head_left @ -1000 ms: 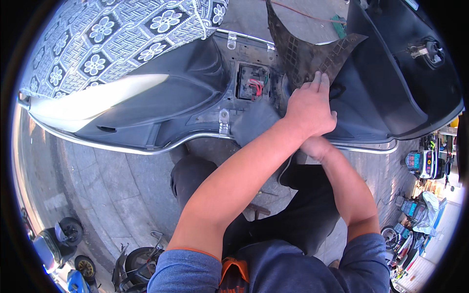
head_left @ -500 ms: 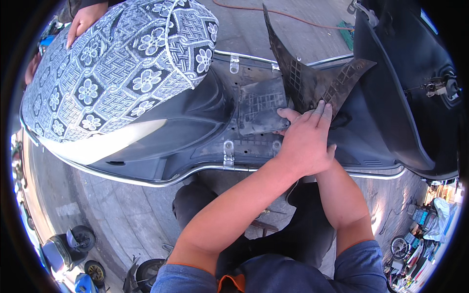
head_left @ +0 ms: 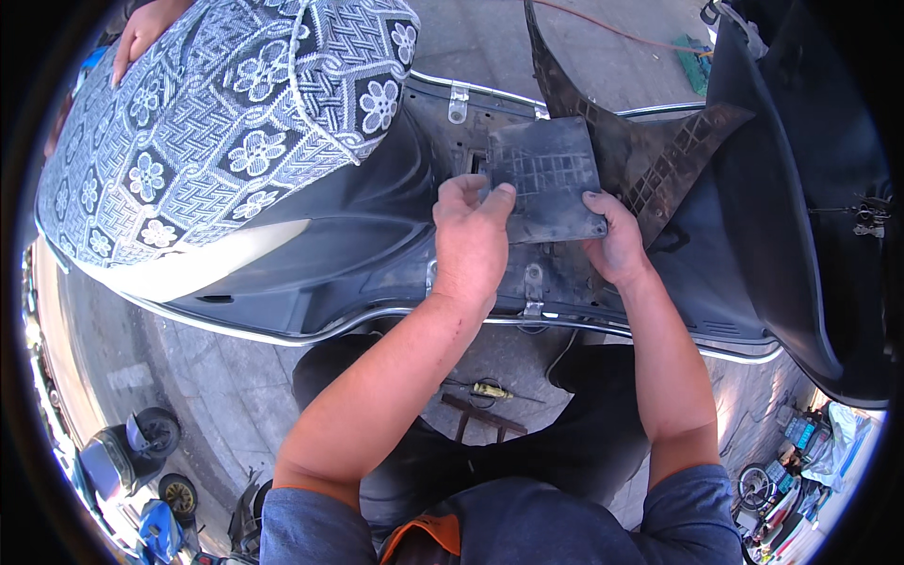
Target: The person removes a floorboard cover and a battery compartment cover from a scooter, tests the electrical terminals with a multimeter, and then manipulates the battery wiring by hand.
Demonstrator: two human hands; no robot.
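A square black plastic cover panel (head_left: 551, 169) with a ribbed grid on its face is held over the scooter's floorboard (head_left: 452, 282). My left hand (head_left: 471, 235) grips its left edge, thumb on top and fingers curled at the side. At its lower right corner my right hand (head_left: 617, 240) pinches the panel, thumb above and the other fingers underneath, partly hidden. Just beyond it, a dusty forked black plastic trim piece (head_left: 650, 155) with a gridded underside rests across the floorboard. Metal brackets (head_left: 534, 282) show along the floorboard's near edge.
A patterned cloth (head_left: 226, 132) covers the seat on the left, where another person's hand (head_left: 141, 38) rests. The scooter's dark front shield (head_left: 753, 188) rises on the right. A screwdriver (head_left: 492, 391) lies below, between my legs, beside a small metal frame (head_left: 480, 419).
My left hand has come off the forked trim piece and moved left to the panel's left edge. The panel has shifted right. My right hand, mostly covered before, now shows at its corner.
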